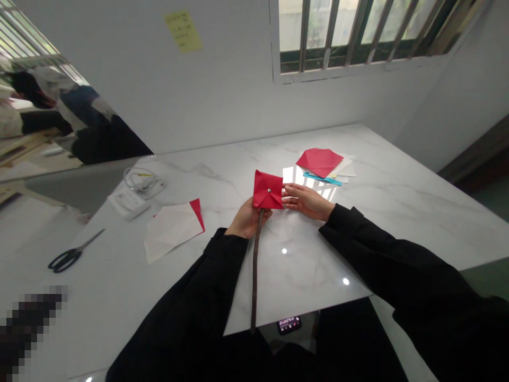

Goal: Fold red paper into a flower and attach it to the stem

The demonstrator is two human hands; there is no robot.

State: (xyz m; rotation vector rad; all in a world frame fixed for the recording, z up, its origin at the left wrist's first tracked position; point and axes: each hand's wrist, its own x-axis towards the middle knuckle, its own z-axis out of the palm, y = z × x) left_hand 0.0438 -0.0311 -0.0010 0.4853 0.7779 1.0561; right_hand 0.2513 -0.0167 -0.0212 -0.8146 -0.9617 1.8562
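Near the left edge of the marble tabletop (358,233) lie black scissors (67,258) and a white sheet of paper (170,233) with a red corner. The left grip (248,220) is clenched on a brown stick (255,270) under a folded red paper square (268,191), holding it up. The open right grip (306,201) just touches the square, maybe to steady it. Farther right, a red paper piece (319,162) lies on other sheets

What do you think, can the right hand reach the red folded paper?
Probably yes: the right hand lies close to the red folded paper, with only a flat blue strip between them.
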